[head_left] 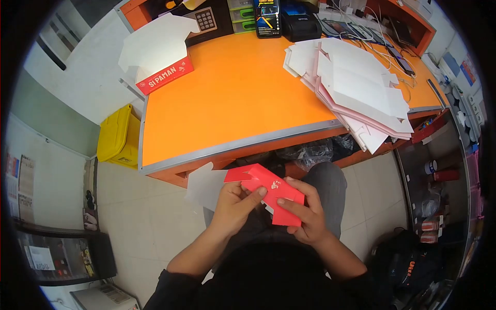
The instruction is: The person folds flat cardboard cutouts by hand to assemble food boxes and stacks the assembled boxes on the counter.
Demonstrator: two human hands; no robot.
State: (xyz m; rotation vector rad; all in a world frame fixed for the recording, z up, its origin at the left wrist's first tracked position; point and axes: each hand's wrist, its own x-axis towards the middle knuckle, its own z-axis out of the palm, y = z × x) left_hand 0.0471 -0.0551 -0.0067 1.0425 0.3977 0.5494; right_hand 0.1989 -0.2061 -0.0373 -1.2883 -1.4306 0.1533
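A red and white cardboard piece (266,181), partly folded, is held above my lap, with a white flap out to its left. My left hand (236,206) grips its left part, thumb on the red face. Around its right end are the fingers of my right hand (308,211), thumb and fingers pressing the red panels. On the desk's left end stands a folded box (164,76) with a red front reading "SI PAMAN" and a raised white lid. A stack of flat white cardboard sheets (356,85) lies at the desk's right, overhanging the front edge.
The orange desk (222,103) has a grey front edge (237,143) just beyond my hands. At its back are a safe (209,23), a phone (268,19), a black device (300,25) and cables. A yellow bin (114,135) stands left; shelves are at the right.
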